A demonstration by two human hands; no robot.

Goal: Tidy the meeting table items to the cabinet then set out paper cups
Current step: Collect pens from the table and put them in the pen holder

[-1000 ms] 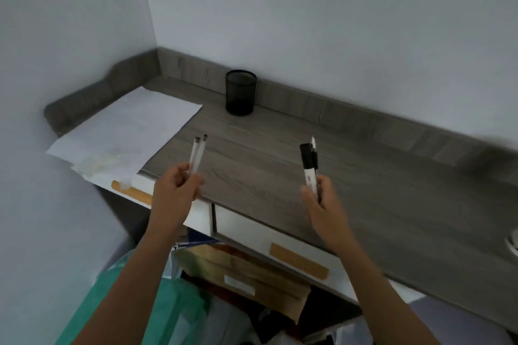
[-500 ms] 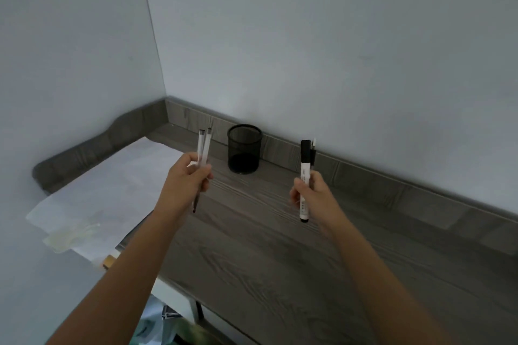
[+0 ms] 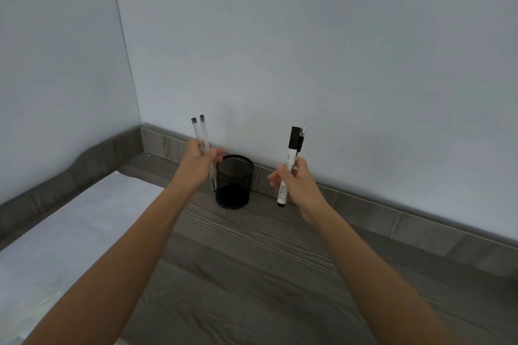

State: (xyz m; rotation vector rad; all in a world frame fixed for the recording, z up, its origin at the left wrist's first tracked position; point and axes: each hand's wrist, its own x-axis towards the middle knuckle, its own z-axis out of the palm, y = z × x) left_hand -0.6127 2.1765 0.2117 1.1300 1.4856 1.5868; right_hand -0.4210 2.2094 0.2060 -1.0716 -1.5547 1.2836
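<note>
A black mesh pen holder (image 3: 234, 182) stands upright on the grey wood cabinet top (image 3: 252, 274), close to the back ledge. My left hand (image 3: 199, 163) grips two thin white pens (image 3: 201, 131), held upright just left of the holder's rim. My right hand (image 3: 296, 185) grips a white marker with a black cap (image 3: 289, 165) and a thinner pen behind it, upright and a little to the right of the holder. The lower ends of the left pens hang beside the holder's left wall.
White paper sheets (image 3: 64, 232) lie on the left part of the top. A low grey ledge (image 3: 392, 216) runs along the back and left walls. Pale walls meet in a corner behind the holder.
Both hands have moved forward toward the pen holder, still holding their pens. The view has moved closer and tilted up, so the cabinet's front edge and drawers have dropped out of sight.
</note>
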